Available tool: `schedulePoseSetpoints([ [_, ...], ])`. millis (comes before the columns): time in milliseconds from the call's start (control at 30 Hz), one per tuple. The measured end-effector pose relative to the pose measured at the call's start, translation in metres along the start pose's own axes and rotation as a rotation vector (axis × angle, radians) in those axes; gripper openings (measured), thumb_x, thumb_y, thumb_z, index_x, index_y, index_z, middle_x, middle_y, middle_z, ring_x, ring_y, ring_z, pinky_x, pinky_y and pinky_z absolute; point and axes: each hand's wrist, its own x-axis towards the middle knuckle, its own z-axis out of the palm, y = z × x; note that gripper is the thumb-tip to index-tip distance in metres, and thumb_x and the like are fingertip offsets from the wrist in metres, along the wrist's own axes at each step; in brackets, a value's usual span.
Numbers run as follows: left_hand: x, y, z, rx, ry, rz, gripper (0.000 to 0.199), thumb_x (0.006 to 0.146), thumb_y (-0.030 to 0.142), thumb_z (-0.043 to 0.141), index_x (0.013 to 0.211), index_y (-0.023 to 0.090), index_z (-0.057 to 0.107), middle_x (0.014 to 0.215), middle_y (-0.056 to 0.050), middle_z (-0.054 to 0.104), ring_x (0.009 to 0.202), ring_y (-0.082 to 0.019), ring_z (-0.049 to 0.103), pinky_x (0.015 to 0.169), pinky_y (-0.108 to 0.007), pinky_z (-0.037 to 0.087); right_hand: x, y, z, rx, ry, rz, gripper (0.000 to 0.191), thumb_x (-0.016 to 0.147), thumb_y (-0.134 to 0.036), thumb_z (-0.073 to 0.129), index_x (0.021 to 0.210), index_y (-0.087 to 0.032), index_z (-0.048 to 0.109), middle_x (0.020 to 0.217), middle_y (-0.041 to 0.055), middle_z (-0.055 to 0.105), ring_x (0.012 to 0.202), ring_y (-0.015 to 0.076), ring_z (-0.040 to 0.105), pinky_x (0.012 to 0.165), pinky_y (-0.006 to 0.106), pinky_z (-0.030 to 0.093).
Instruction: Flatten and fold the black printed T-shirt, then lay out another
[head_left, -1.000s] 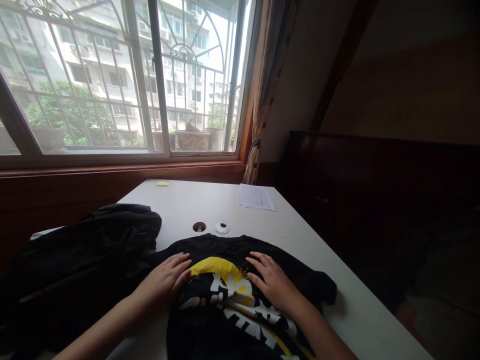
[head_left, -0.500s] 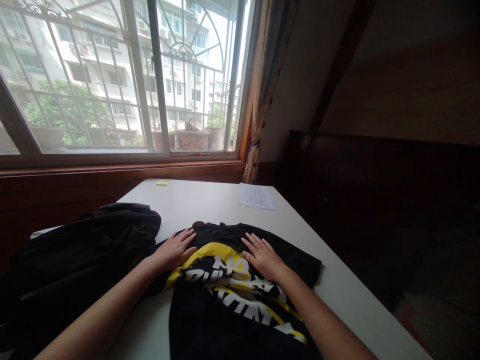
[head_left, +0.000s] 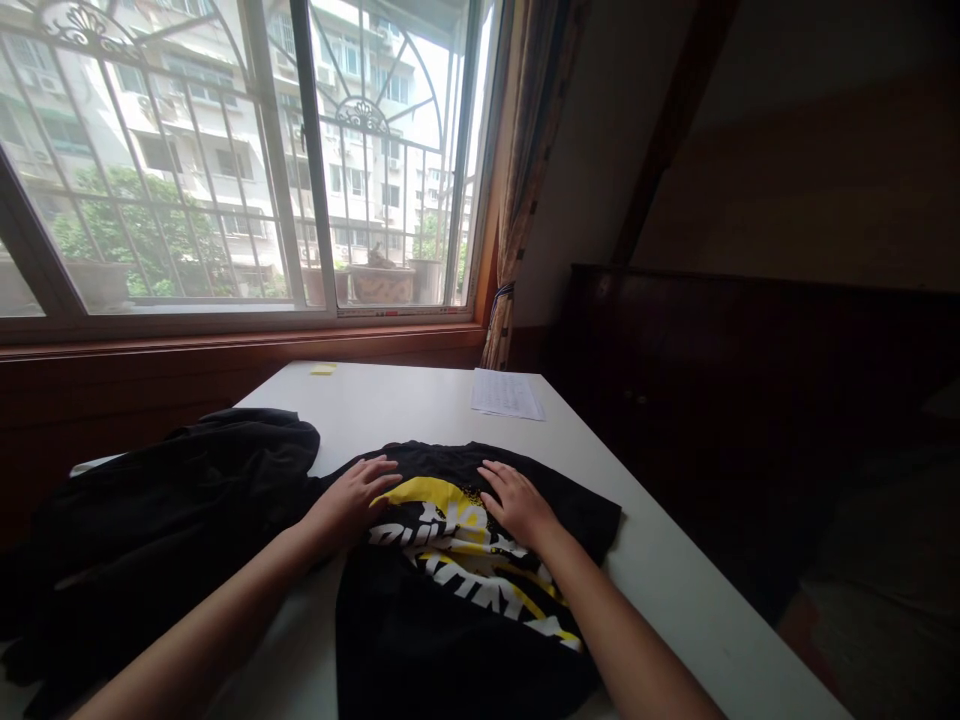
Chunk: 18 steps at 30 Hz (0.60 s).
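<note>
A black T-shirt [head_left: 450, 640] with a yellow and white printed design lies on the white table [head_left: 390, 400], its collar end toward the window. My left hand [head_left: 358, 500] rests on the shirt at the left of the print, fingers stretched out. On the right side of the print my right hand [head_left: 517, 503] lies on the cloth, its fingers extended and slightly bent. Neither hand grips the fabric. The cloth between them is wrinkled. A dark garment [head_left: 187, 490] lies heaped on the table to the left, next to my left forearm.
Sheets of paper [head_left: 508, 393] lie near the table's far right corner. A yellow sticky note [head_left: 323, 369] is at the far left edge. Behind the table are a barred window [head_left: 247, 200] and a tied curtain [head_left: 504, 310]. Dark wooden furniture [head_left: 712, 400] stands to the right.
The T-shirt has shifted slightly left, its right sleeve drawn in, and the dark round thing behind its collar is now mostly covered. Both hands stay on the shirt, the right one slightly further left.
</note>
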Motion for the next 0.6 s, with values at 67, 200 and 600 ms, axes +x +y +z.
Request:
schedulePoseSetpoints([
  [67,-0.022,0.025,-0.014,-0.060,0.068,0.082,0.029,0.098,0.020,0.053,0.124,0.027,0.065,0.134,-0.007,0.060,0.127,-0.025,0.053,0.109,-0.045,0.045,-0.003,-0.006,-0.004,-0.049,0.086,-0.096,0.043,0.098,-0.024,0.048,0.140,-0.021,0.058,0.146,0.0093,0.056,0.137,0.0255,0.046,0.120,0.044,0.031],
  [200,-0.075,0.065,-0.043,-0.172,-0.014,0.129,0.027,0.094,0.008,0.051,0.109,0.026,0.066,0.117,-0.006,0.063,0.107,-0.022,0.058,0.093,-0.037,0.054,-0.012,-0.034,-0.024,-0.019,0.139,-0.225,0.032,0.094,-0.011,0.049,0.117,-0.019,0.070,0.122,0.0117,0.066,0.120,0.0273,0.055,0.110,0.045,0.040],
  [600,-0.130,0.117,-0.047,-0.133,-0.236,0.114,0.074,0.058,0.034,0.094,0.126,0.029,0.064,0.137,-0.010,0.062,0.129,-0.038,0.052,0.104,-0.052,0.051,-0.100,-0.135,-0.068,0.652,-0.369,-0.026,0.060,0.073,-0.035,0.086,0.129,-0.033,0.064,0.126,0.0021,0.069,0.116,0.0260,0.063,0.102,0.035,0.046],
])
